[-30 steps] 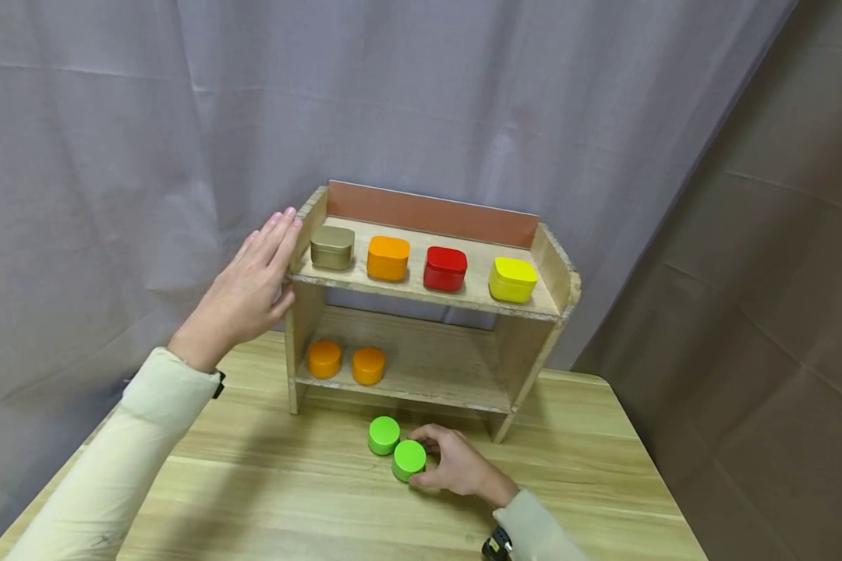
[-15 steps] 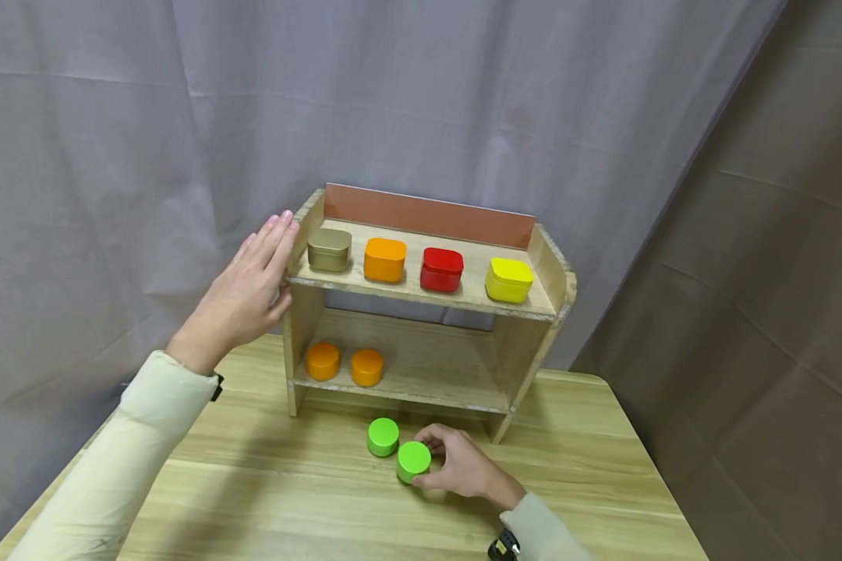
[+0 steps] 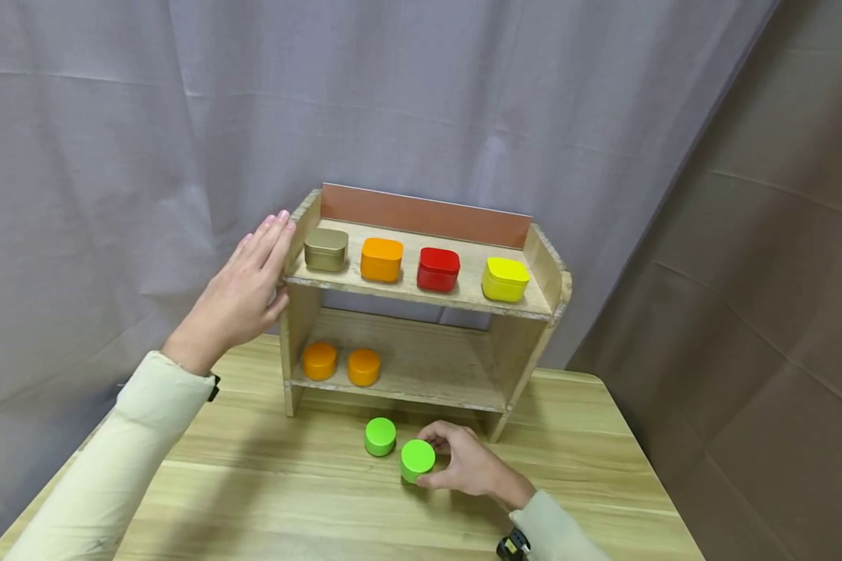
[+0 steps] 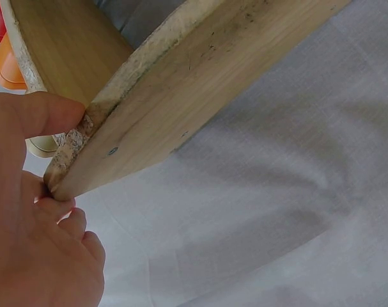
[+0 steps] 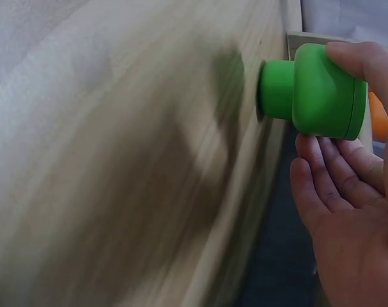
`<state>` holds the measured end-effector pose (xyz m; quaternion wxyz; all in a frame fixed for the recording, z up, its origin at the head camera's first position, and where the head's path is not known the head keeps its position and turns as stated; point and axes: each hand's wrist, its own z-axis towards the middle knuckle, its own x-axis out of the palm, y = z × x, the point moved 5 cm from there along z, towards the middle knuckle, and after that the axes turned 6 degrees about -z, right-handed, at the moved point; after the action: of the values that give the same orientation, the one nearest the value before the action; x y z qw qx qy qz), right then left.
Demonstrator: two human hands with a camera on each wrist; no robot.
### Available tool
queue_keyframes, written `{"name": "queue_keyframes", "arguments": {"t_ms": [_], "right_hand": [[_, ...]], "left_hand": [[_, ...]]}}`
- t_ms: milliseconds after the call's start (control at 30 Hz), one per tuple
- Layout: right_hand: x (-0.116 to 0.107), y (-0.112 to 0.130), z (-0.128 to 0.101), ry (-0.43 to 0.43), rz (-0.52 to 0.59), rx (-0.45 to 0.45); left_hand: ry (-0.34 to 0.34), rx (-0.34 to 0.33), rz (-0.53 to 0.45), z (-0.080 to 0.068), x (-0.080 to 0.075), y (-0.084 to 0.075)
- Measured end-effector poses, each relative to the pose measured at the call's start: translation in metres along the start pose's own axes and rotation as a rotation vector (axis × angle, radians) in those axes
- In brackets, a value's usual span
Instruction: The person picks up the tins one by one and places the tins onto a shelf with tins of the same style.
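My left hand [image 3: 242, 292] lies along the left side of a small wooden shelf [image 3: 421, 399]; in the left wrist view its thumb and fingers [image 4: 53, 114] pinch the side panel's edge [image 4: 126, 80]. Down in front of the shelf, my right hand [image 3: 466, 461] holds a green round lidded container [image 3: 417, 460] between thumb and fingertips. Its lid faces up in the head view. A second green round container [image 3: 380, 436] stands on the table just left of it, and the held one overlaps it in the right wrist view.
Khaki [image 3: 326, 250], orange [image 3: 382, 260], red [image 3: 438, 270] and yellow [image 3: 505, 280] squarish containers line the upper shelf. Two orange round containers, one at far left [image 3: 320, 361] and one beside it [image 3: 363, 367], sit on the lower shelf. A grey curtain [image 3: 393, 93] hangs behind.
My right hand has drawn the held green container slightly rightward, widening the space between it and the other green one. The left hand keeps its place on the shelf.
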<state>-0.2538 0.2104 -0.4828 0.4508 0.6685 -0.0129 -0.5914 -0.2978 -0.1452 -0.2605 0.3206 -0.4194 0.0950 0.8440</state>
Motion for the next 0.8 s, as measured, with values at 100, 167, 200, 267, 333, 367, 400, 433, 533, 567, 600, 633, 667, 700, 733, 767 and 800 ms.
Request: {"name": "queue_keyframes", "arguments": {"t_ms": [100, 167, 200, 267, 333, 367, 400, 433, 533, 567, 600, 633, 667, 700, 733, 767, 800], "right_hand": [[-0.006, 0.006, 0.001, -0.013, -0.018, -0.018], [-0.009, 0.010, 0.001, -0.019, -0.028, -0.028], [-0.010, 0.011, 0.002, -0.022, -0.039, -0.034], [-0.013, 0.014, 0.002, -0.024, -0.053, -0.046], [-0.015, 0.017, 0.002, -0.024, -0.059, -0.053], [-0.017, 0.017, 0.003, -0.025, -0.059, -0.055], [-0.018, 0.018, 0.003, -0.026, -0.058, -0.054], [-0.020, 0.019, 0.003, -0.028, -0.056, -0.053], [-0.025, 0.021, 0.005, -0.033, -0.055, -0.046], [-0.027, 0.022, 0.006, -0.033, -0.055, -0.043], [-0.028, 0.024, 0.007, -0.033, -0.057, -0.039], [-0.030, 0.025, 0.008, -0.031, -0.062, -0.037], [-0.032, 0.026, 0.010, -0.029, -0.065, -0.034], [-0.034, 0.027, 0.011, -0.025, -0.069, -0.031], [-0.036, 0.028, 0.013, -0.023, -0.071, -0.029], [-0.038, 0.029, 0.014, -0.020, -0.069, -0.027], [-0.040, 0.030, 0.016, -0.018, -0.070, -0.032]], "left_hand": [[-0.002, 0.003, -0.001, 0.000, -0.001, 0.000], [-0.003, 0.004, -0.002, 0.000, -0.002, 0.000], [-0.003, 0.004, -0.003, 0.000, -0.002, 0.000], [-0.002, 0.002, -0.005, -0.001, -0.002, 0.000], [-0.001, 0.001, -0.007, -0.001, -0.001, 0.000], [0.000, 0.001, -0.007, -0.001, -0.001, 0.000], [-0.001, 0.003, -0.008, -0.001, 0.000, 0.000], [-0.002, 0.005, -0.007, -0.001, 0.000, -0.001], [-0.011, 0.012, -0.001, 0.000, 0.000, 0.000], [-0.012, 0.014, -0.001, 0.000, 0.000, 0.000], [-0.014, 0.014, -0.002, 0.000, 0.000, 0.000], [-0.016, 0.015, 0.000, 0.000, 0.000, 0.000], [-0.018, 0.015, 0.002, 0.000, 0.000, 0.000], [-0.020, 0.014, 0.002, 0.000, 0.000, 0.001], [-0.022, 0.013, 0.002, -0.001, 0.000, 0.000], [-0.022, 0.013, 0.002, -0.001, 0.000, 0.000], [-0.023, 0.012, 0.003, -0.001, 0.000, 0.000]]}}
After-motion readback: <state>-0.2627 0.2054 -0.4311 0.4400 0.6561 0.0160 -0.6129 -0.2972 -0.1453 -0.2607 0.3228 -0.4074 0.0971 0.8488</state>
